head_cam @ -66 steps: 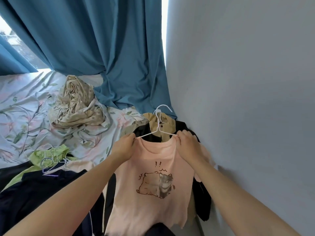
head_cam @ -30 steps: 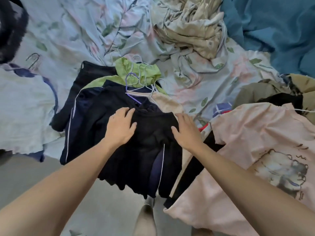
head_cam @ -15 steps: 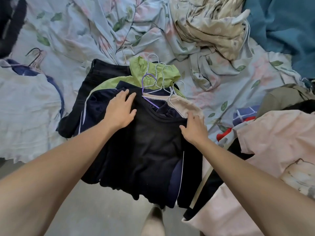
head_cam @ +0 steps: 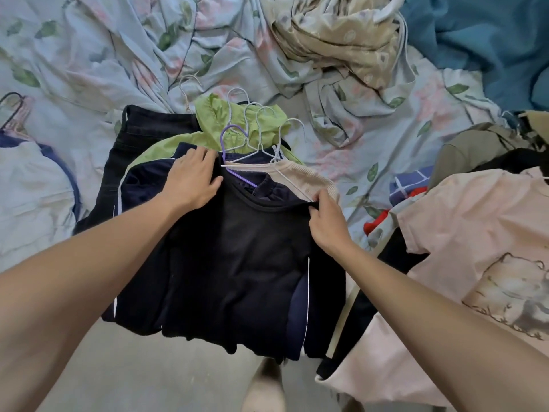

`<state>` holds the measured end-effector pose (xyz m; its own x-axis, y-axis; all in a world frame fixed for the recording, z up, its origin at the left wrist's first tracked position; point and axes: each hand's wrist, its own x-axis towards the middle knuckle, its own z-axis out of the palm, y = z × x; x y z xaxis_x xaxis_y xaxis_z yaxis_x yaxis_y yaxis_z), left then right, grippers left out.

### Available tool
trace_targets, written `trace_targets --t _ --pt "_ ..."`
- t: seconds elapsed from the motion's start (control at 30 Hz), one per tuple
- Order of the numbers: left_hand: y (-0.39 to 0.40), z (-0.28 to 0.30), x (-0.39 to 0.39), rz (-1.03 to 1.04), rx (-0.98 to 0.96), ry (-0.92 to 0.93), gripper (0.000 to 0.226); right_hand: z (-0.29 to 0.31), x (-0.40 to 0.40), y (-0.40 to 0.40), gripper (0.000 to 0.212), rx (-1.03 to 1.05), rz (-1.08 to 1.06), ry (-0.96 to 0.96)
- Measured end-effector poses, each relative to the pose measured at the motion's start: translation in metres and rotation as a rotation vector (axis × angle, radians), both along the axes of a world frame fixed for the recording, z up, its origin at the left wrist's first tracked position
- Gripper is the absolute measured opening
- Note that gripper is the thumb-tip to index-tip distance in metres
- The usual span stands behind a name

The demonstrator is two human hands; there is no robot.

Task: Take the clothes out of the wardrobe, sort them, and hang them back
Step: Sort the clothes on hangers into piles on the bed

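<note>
Grey floor (head_cam: 124,379) at the bottom edge, floral-sheeted bed (head_cam: 98,63) filling everything above. Nearest, at 6 o'clock, a foot (head_cam: 264,388) on the floor, just below the hem of the black top (head_cam: 237,263). Black top lying uppermost on a stack of dark clothes at centre, long axis running 6 to 12 o'clock, neckline toward 12, hem hanging over the bed edge. Left hand (head_cam: 191,181) spread flat, palm down, on the top's left shoulder; right hand (head_cam: 326,224) closed in a pinch on the right shoulder seam. At 3 o'clock, a pink T-shirt (head_cam: 475,233) with an animal print, touching the stack's right side. Just beyond the neckline, a purple hanger (head_cam: 234,173) and several pale wire hangers (head_cam: 261,135) crowded over a green garment (head_cam: 219,117). At 9 o'clock, a white garment (head_cam: 32,188). Farther, at 1 o'clock, a crumpled beige cloth (head_cam: 335,34); at 2 o'clock, blue curtain fabric (head_cam: 481,40).
</note>
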<state>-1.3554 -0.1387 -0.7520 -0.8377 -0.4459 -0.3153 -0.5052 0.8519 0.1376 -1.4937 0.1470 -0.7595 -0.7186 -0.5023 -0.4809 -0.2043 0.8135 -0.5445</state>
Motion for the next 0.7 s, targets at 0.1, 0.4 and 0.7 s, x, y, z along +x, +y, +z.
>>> trace_targets --t 0.1,0.4,0.7 --pt "0.006 0.007 -0.003 -0.013 0.013 0.039 0.044 0.01 0.003 0.006 0.009 -0.061 -0.005 0.041" --pt "0.038 0.058 0.011 0.005 -0.084 0.206 0.037 0.056 -0.009 0.027 0.014 -0.173 0.041 0.165" --pt "0.093 0.214 0.043 -0.035 -0.263 0.251 0.03 0.178 0.007 0.08 0.005 -0.247 0.101 0.209"
